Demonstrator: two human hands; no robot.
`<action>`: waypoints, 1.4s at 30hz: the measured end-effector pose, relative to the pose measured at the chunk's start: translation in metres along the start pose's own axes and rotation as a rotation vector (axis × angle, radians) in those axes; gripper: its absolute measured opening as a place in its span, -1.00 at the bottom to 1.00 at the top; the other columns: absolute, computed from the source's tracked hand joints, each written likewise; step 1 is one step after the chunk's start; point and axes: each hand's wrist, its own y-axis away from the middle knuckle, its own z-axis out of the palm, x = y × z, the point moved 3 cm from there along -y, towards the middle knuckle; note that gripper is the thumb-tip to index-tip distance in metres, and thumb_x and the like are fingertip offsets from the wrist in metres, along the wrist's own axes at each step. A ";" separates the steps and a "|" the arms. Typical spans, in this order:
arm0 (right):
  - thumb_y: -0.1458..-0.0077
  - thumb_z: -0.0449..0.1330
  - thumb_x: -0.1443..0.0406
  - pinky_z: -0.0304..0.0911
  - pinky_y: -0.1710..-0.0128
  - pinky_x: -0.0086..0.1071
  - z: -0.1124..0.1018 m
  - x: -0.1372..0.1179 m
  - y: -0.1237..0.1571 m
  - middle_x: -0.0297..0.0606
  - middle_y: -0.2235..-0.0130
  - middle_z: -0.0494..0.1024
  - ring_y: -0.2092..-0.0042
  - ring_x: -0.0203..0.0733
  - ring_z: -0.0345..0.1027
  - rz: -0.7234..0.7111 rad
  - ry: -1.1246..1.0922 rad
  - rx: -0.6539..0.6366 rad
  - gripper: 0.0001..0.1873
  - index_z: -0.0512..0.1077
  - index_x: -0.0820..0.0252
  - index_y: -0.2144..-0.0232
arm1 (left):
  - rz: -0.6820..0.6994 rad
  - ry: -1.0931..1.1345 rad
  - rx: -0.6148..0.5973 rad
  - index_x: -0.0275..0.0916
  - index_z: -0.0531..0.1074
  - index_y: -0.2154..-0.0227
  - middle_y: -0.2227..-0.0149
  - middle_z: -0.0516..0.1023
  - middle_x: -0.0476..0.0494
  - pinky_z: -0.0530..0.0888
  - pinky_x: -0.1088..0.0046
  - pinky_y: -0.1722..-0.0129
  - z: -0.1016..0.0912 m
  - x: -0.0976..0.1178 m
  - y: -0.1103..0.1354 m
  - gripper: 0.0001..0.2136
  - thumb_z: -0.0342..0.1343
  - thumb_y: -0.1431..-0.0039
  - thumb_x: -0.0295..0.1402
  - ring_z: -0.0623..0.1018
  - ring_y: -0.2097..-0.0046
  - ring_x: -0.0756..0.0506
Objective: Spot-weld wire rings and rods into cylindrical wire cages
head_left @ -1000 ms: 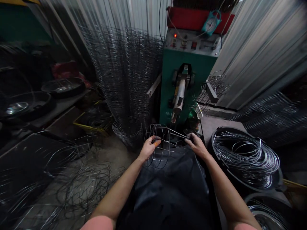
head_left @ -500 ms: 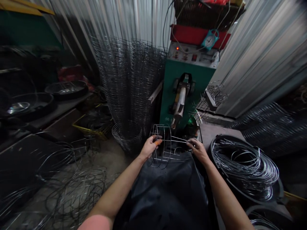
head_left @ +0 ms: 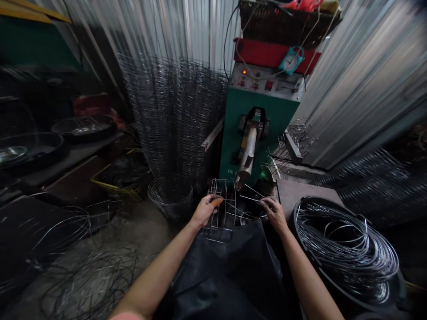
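Note:
My left hand (head_left: 204, 210) grips the rings of a small wire cage frame (head_left: 223, 218) held upright over my dark apron (head_left: 230, 271); an orange cover sits on one finger. My right hand (head_left: 272, 210) pinches the thin straight wires (head_left: 251, 199) that stick out of the frame to the right. Both hands sit just below the arm (head_left: 247, 151) of a green welding machine (head_left: 257, 111), whose tip points down at the frame.
A tall stack of finished wire cages (head_left: 173, 120) stands left of the machine. A black tub of coiled wire (head_left: 347, 240) sits at my right. Loose wire loops (head_left: 93, 271) litter the floor at left. Dark pans (head_left: 83, 126) rest on a left bench; corrugated metal walls behind.
The view has tilted up slightly. My hands and the wire frame have moved a little closer to the machine's arm; both grips are unchanged.

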 end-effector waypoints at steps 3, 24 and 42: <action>-0.04 0.06 0.00 0.20 0.24 -0.32 0.007 0.003 -0.007 -0.23 0.35 0.41 0.25 -0.15 0.31 0.001 -0.012 -0.029 -0.65 0.42 0.13 0.45 | -0.013 -0.016 0.000 -0.30 0.47 0.47 0.50 0.38 -0.02 0.18 0.62 0.58 0.003 0.000 -0.004 -0.70 0.29 0.32 -0.24 0.30 0.46 0.08; -0.02 0.08 0.01 0.19 0.26 -0.34 0.011 0.011 -0.034 -0.24 0.39 0.41 0.30 -0.17 0.30 0.011 -0.024 -0.124 -0.64 0.42 0.15 0.50 | -0.049 0.026 -0.026 -0.31 0.47 0.47 0.49 0.37 -0.01 0.11 0.61 0.60 0.010 0.000 -0.025 -0.69 0.30 0.33 -0.24 0.26 0.48 0.09; 0.01 0.13 0.04 0.21 0.19 -0.33 0.004 0.029 -0.041 -0.25 0.34 0.43 0.23 -0.16 0.32 0.054 -0.051 -0.184 -0.67 0.47 0.16 0.39 | -0.059 -0.050 -0.007 -0.29 0.44 0.50 0.57 0.28 0.03 0.08 0.59 0.61 0.010 0.006 -0.030 -0.73 0.27 0.32 -0.26 0.24 0.51 0.08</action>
